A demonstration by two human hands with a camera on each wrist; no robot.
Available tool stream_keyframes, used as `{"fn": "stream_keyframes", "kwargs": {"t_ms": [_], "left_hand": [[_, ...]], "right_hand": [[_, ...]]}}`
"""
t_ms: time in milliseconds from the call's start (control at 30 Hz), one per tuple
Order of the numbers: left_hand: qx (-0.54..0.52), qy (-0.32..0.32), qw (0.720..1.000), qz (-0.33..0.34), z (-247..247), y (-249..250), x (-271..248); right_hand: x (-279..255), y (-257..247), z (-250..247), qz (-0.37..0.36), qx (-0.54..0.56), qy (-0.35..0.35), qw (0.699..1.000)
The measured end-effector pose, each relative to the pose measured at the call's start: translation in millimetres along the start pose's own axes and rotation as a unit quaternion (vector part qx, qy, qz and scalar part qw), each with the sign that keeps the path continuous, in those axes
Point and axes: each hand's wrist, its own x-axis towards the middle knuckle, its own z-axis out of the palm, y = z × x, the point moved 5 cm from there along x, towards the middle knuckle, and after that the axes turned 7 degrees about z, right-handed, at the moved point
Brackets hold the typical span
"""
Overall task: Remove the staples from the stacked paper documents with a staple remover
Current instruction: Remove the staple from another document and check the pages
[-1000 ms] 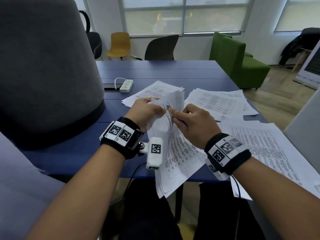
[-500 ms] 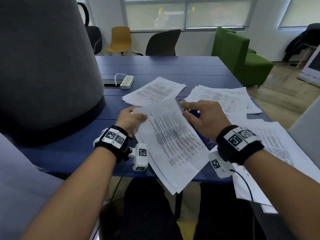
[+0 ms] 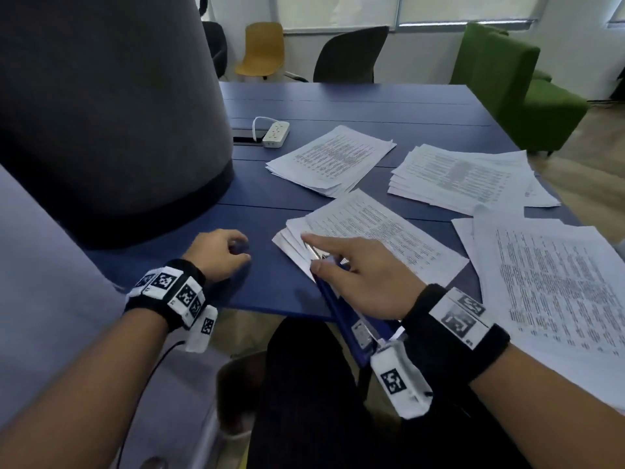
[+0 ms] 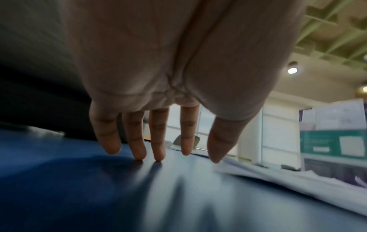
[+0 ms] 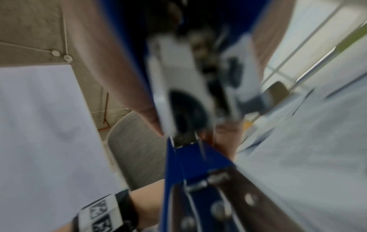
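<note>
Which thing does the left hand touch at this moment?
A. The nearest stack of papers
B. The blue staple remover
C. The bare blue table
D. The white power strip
C. The left hand has its fingertips down on the bare blue table, apart from the nearest stack of papers; the right hand holds the blue staple remover.

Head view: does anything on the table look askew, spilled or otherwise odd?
Mostly untidy paper. The stack under the right hand is fanned, its near-left corners splayed. The pile at far right lies loose, with sheets jutting out unevenly. The staple remover overhangs the table edge. Nothing looks spilled or torn.
</note>
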Motion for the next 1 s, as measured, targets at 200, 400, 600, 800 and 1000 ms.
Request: {"fn": "stream_keyframes", "kwargs": {"t_ms": [200,400,600,800,1000], "left_hand": [[0.047,0.047,0.997,0.031,-11,-65,-77],[-0.110,0.076,0.991,-0.021,-18,-91,-156],[-0.085,-0.235,0.967,-0.051,32,-77,-224],[-0.089,-0.289,0.951,-0.065,50,-78,-243],[-0.093,-0.304,0.945,-0.076,50,-78,-239]], "right_hand": [[-15,-6,102,-0.003,-0.002,-0.145,0.989],[5,-7,181,0.059,-0.044,-0.267,0.961],[16,0,224,0.115,-0.076,-0.354,0.925],[15,6,230,0.161,-0.050,-0.356,0.919],[17,11,228,0.159,-0.017,-0.348,0.924]]}}
